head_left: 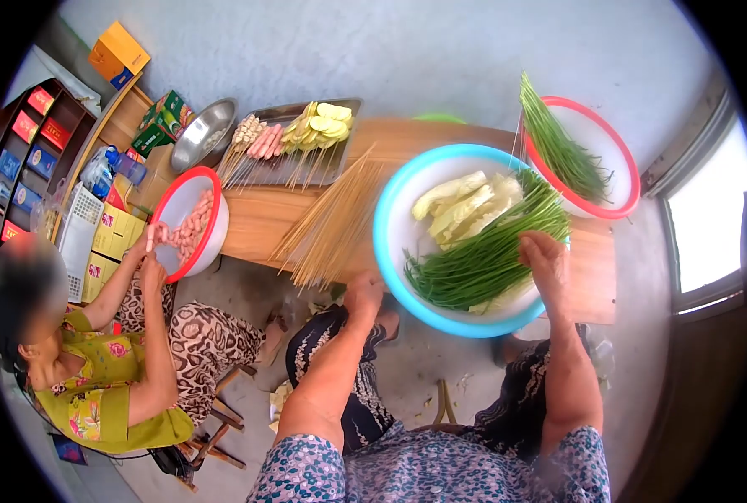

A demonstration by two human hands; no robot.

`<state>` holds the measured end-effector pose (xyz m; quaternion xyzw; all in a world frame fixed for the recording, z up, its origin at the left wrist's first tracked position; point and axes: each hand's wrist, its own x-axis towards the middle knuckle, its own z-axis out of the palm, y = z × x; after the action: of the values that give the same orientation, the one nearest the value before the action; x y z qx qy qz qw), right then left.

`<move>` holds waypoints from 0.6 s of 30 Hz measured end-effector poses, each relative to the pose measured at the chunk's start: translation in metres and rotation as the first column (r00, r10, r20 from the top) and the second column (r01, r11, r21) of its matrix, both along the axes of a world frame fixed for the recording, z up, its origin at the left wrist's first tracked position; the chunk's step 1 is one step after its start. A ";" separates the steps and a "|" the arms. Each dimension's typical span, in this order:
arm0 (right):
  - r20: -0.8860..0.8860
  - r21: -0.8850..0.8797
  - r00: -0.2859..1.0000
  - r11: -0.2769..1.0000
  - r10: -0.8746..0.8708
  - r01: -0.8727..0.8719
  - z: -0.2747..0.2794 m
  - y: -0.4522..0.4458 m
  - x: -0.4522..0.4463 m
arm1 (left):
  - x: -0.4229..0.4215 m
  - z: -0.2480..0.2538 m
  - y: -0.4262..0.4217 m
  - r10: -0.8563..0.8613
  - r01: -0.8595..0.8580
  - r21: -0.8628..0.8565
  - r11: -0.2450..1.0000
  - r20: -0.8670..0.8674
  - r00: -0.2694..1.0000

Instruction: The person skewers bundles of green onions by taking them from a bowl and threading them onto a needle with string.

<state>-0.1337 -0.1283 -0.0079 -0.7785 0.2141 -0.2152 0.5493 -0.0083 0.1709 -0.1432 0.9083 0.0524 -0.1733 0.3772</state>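
Note:
A white basin with a blue rim (388,281) stands on the wooden table, holding pale cabbage leaves (466,205) and a large bundle of green chives (482,264). Over its right side, my right hand (547,260) is closed in a pinch at the ends of the chives. My left hand (363,295) is closed beside the basin's lower left rim, just below a fan of loose bamboo skewers (332,222); its fingers hide whatever they may hold. At the upper right, more chives (565,151) lean in a red-rimmed basin (627,159).
A metal tray (340,163) bears loaded skewers of sliced vegetable and sausage. To the left, a seated person (114,377) handles pink sausage pieces over another red-rimmed basin (220,222). A steel bowl (206,134) and boxes stand behind. A wooden stool (218,427) is below.

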 end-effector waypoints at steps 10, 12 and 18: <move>-0.021 -0.001 1.000 1.000 -0.003 0.003 0.006 0.006 0.002 | -0.019 0.007 -0.006 0.329 -0.462 -0.249 0.851 -0.432 0.840; -0.038 -0.036 0.999 0.999 -0.001 0.000 0.007 0.006 0.002 | -0.016 0.002 -0.008 0.346 -0.502 -0.292 0.814 -0.450 0.823; -0.033 -0.053 0.999 0.999 -0.004 0.002 0.002 0.007 0.002 | -0.016 -0.002 -0.009 0.280 -0.502 -0.376 0.779 -0.508 0.815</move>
<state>-0.1315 -0.1214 -0.0055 -0.7960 0.2186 -0.2086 0.5244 -0.0244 0.1619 -0.1456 0.6886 0.2792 -0.2897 0.6033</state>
